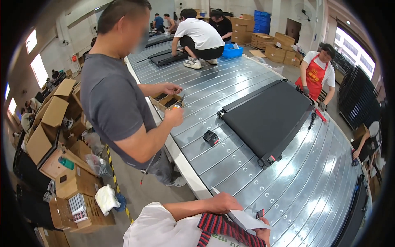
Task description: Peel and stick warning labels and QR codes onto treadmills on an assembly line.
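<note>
At the near edge of the metal-topped table, a white sheet of paper [246, 220] lies slanted between my two hands. My left hand [223, 202] is closed on the paper's left end, and a thin white strip [215, 190] juts out beyond its fingers. The paper's right end is in my right hand [263, 233], with its fingers partly hidden behind the sheet. Just past the paper's far edge is a small dark piece with red on it [259, 213]; whether it touches the paper I cannot tell.
A large black panel [269, 117] lies on the table [197, 164], with a small black part [211, 138] nearby. At left, a person in grey [115, 90] handles small parts over a box [166, 101]. Across stands a person in a red apron [316, 76]. Someone squats on the far table.
</note>
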{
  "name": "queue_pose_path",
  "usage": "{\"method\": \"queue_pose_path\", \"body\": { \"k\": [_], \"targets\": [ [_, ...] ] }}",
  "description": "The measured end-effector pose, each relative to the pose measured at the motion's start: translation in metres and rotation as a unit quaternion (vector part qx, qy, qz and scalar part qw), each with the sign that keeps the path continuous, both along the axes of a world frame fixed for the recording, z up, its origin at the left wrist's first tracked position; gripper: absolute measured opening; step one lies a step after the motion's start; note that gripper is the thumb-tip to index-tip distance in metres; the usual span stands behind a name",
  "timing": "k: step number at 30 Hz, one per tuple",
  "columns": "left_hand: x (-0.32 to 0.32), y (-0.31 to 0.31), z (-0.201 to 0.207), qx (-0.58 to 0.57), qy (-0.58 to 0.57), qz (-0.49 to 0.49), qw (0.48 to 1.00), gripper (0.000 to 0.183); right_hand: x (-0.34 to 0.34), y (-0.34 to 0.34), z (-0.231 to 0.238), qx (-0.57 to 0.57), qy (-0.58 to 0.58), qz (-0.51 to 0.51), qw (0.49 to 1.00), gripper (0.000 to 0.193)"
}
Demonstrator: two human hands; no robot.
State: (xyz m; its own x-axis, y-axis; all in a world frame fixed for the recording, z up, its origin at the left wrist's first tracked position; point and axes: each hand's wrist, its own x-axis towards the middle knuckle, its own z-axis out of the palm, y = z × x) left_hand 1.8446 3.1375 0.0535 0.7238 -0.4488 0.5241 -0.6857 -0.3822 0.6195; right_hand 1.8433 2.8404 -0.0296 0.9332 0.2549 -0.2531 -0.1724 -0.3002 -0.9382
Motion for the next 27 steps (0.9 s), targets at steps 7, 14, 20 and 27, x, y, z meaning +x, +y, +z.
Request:
{"method": "queue_pose_path", "body": {
  "k": [7,14,20,27],
  "targets": [
    [0.037,0.024,-0.022,-0.002,-0.005,-0.053,0.999,0.023,-0.013,0.025,-0.025,0.0,0.004,-0.084,0.996,0.048],
    [0.057,0.03,-0.028,-0.018,-0.006,-0.101,0.995,0.017,-0.025,0.056,-0.024,-0.002,-0.066,-0.152,0.986,0.042],
    [0.061,0.043,-0.028,-0.026,-0.029,-0.09,0.995,0.018,-0.025,0.063,-0.039,-0.076,-0.047,-0.11,0.99,0.034],
    [0.042,0.036,-0.016,-0.006,-0.024,-0.064,0.998,0.019,-0.024,0.059,-0.033,0.014,-0.088,-0.167,0.982,0.021]
  ]
}}
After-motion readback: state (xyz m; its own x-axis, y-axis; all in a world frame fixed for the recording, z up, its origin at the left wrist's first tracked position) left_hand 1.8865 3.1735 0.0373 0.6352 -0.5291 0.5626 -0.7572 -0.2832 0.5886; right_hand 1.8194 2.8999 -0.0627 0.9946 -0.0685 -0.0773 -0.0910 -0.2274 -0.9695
